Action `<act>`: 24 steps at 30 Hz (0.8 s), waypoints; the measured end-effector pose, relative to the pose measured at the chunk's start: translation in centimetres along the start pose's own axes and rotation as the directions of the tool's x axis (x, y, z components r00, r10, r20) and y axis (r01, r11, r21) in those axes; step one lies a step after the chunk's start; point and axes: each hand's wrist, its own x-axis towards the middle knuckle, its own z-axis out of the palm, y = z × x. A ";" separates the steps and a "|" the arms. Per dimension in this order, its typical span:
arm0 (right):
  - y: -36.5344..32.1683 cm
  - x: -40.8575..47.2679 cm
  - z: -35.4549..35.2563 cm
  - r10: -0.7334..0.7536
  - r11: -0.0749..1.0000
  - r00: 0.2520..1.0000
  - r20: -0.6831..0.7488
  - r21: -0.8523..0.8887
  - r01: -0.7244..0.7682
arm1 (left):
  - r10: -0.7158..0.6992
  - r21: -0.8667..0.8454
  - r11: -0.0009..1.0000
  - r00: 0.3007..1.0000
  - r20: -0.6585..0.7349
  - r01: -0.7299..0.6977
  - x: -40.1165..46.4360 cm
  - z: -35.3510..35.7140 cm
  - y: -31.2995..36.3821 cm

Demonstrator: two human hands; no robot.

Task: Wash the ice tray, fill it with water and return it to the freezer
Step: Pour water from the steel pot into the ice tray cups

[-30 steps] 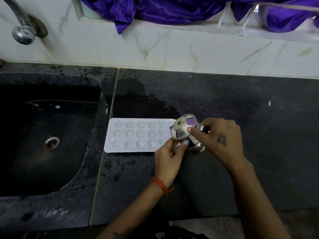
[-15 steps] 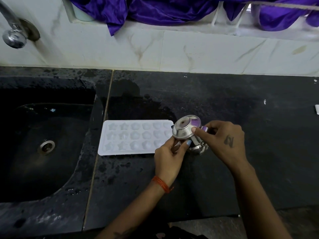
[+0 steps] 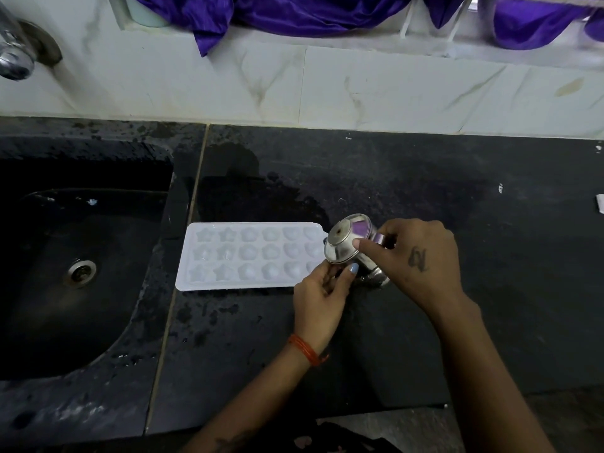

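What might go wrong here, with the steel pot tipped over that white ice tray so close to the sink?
The steel pot is tilted over the right end of the ice tray, held by the right hand and steadied by the left hand. Water could miss the small moulds and spread over the already wet countertop. A nudge might also push the tray toward the sink.

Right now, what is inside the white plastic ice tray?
The white plastic ice tray shows star- and flower-shaped moulds; water inside cannot be told. The tilted steel cup covers its right end.
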 end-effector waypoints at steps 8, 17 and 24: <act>0.3 0.2 0.1 -0.016 1.000 1.000 -0.013 -0.013 0.015 | -0.012 -0.030 0.999 1.000 0.014 0.012 -0.1 0.3 0.1; 0.9 -0.1 0.3 -0.003 1.000 1.000 -0.023 0.024 0.004 | -0.030 -0.020 0.999 0.999 0.017 0.030 0.0 0.4 -0.1; 1.7 -0.5 0.6 0.051 0.975 0.998 -0.046 0.217 -0.039 | 0.018 0.047 0.999 1.000 -0.013 -0.017 -0.3 -0.1 0.4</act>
